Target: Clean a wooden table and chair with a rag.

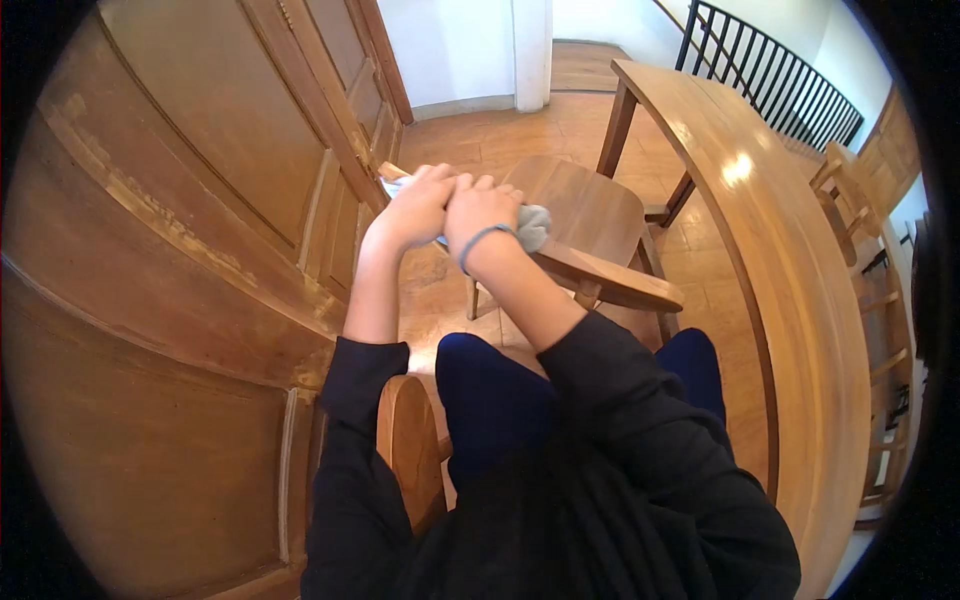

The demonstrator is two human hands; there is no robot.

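Observation:
Side by side, both hands rest over the top rail of a wooden chair (pixel 622 281). My left hand (pixel 415 208) is bent over the rail's left part, gripping a light cloth (pixel 534 227) laid along it. Touching it, my right hand (pixel 484 204) holds the same cloth nearer the middle of the rail. A grey bunched end of the cloth sticks out to the right of my right hand, and a pale part shows at the left. The fingertips and the rail beneath them are hidden. Beyond the hands lies the chair's wooden seat (pixel 581 204).
A long wooden table (pixel 780 247) runs along the right, with more wooden chairs (pixel 847 199) past it. Panelled wooden doors (pixel 202 150) stand close on the left. Another rounded wooden chair part (pixel 409 442) is beside my left forearm. A black railing (pixel 765 71) is at the back.

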